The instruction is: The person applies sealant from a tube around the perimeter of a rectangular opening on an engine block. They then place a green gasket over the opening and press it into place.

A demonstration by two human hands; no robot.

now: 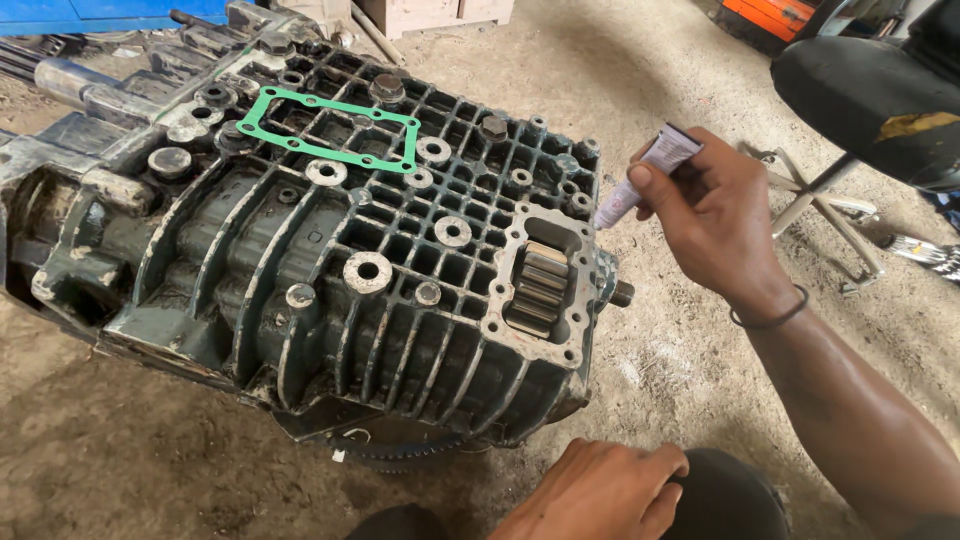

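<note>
right hand (715, 215) clamped on small white-purple sealant tube (645, 178) | I'd aim nozzle at bare rectangular gear opening flange (500, 262), 9 o'clock | left hand (600, 490) loosely curled, empty

We see bright, even daylight over the whole scene, with no hard glare. Soft shadows gather under the engine casing (330, 250) along its near edge and inside its ribbed pockets. The concrete floor (650, 100) at the top looks pale and slightly washed out. The dark seat (880, 100) at upper right shows a faint sheen. Focus is sharp across the middle; the edges bend slightly, as with a wide lens.
</note>
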